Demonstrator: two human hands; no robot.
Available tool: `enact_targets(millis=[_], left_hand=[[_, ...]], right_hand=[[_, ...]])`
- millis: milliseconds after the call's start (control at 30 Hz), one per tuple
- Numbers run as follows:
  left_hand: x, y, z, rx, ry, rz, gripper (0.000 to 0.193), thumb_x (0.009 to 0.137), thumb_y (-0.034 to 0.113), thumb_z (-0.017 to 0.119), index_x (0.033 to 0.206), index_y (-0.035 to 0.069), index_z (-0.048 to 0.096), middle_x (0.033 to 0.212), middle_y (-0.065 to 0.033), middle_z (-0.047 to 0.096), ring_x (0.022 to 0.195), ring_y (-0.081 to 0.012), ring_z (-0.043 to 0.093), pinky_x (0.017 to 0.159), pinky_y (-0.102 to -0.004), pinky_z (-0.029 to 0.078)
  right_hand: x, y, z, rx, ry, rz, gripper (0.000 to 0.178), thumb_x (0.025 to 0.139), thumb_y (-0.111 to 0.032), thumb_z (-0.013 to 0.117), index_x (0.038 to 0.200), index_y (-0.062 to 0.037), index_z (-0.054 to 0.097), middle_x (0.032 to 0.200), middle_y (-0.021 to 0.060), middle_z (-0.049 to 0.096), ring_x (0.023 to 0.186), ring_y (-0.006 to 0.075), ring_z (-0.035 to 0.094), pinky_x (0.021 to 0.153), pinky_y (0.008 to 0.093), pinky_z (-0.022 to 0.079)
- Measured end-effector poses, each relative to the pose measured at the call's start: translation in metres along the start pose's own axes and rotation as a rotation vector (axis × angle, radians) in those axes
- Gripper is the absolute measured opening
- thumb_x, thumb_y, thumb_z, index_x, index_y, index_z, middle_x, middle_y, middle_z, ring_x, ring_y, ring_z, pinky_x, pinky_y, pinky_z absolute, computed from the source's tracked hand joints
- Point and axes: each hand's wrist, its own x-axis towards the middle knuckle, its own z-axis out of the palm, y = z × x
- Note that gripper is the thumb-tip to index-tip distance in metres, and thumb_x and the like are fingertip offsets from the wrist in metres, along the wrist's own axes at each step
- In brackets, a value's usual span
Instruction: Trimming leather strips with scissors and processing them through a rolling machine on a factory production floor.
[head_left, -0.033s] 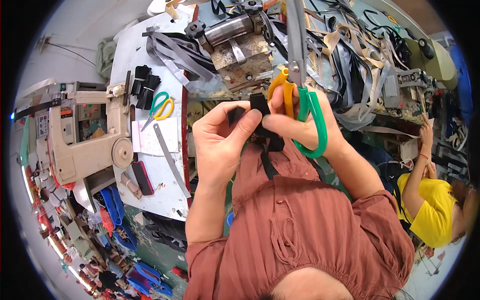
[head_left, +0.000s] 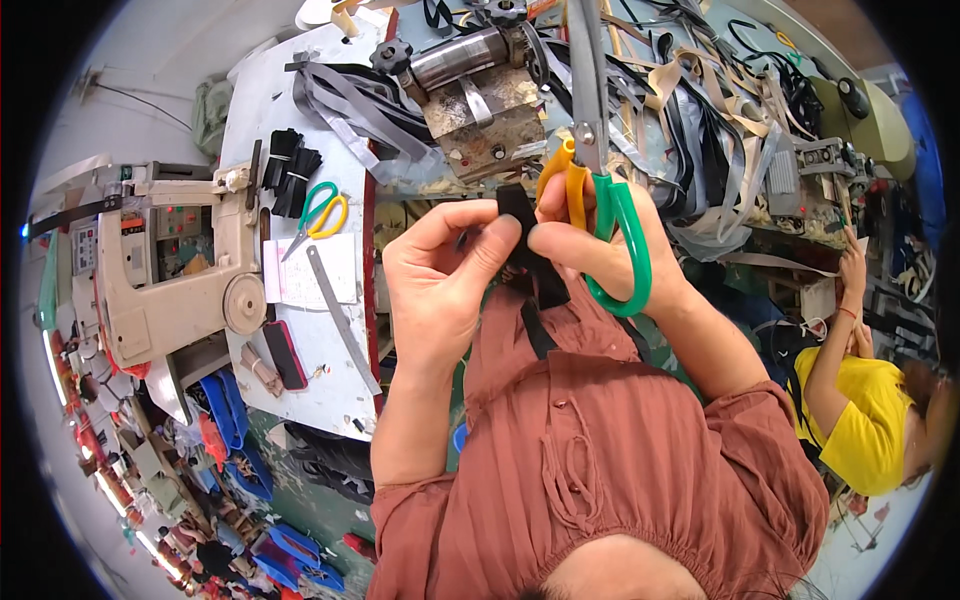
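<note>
In front of my chest, my left hand (head_left: 435,265) pinches a black strip (head_left: 517,205) of webbing or fabric between thumb and fingers. The strip stands up past the thumb tip, and its dark lower part hangs down between my hands. My right hand (head_left: 625,235) is closed around large scissors (head_left: 628,225) with one green and one yellow handle. Their metal blades point up and away from me, seemingly together. The right thumb reaches toward the strip's edge; whether it touches is hard to tell.
On the white table (head_left: 340,235) at left lie smaller scissors (head_left: 322,215), a metal ruler (head_left: 335,305), black strap bundles (head_left: 290,170) and a phone-like red-edged object (head_left: 285,355). A roller machine (head_left: 470,75) stands ahead. A sewing machine (head_left: 185,290) is far left. A person in yellow (head_left: 865,420) works at right.
The folded black piece between my left fingers has mostly gone out of sight, and the strip has shifted slightly. My right hand keeps the scissors nearly still.
</note>
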Motion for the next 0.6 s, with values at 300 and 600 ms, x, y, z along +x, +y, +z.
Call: enact_targets(millis=[300, 600], left_hand=[[0.005, -0.001, -0.001, 0.295, 0.126, 0.102, 0.012, 0.079, 0.007, 0.072, 0.086, -0.002, 0.067, 0.071, 0.0014, 0.061, 0.064, -0.0031, 0.050, 0.060, -0.0184, 0.041], [0.010, -0.012, 0.015, 0.170, 0.109, 0.039, 0.011, 0.079, 0.006, 0.070, 0.085, -0.002, 0.067, 0.071, 0.0015, 0.060, 0.065, -0.0034, 0.050, 0.061, -0.0183, 0.041]], right_hand=[[-0.020, 0.051, -0.035, -0.476, -0.298, -0.217, 0.081, 0.074, -0.072, 0.052, 0.103, 0.0029, 0.050, 0.086, 0.0130, 0.046, 0.078, 0.0269, 0.047, 0.072, 0.0350, 0.039], [-0.026, 0.063, -0.037, -0.416, -0.195, -0.169, 0.078, 0.070, -0.077, 0.051, 0.075, -0.0001, 0.046, 0.063, 0.0085, 0.040, 0.057, 0.0195, 0.041, 0.052, 0.0325, 0.036]])
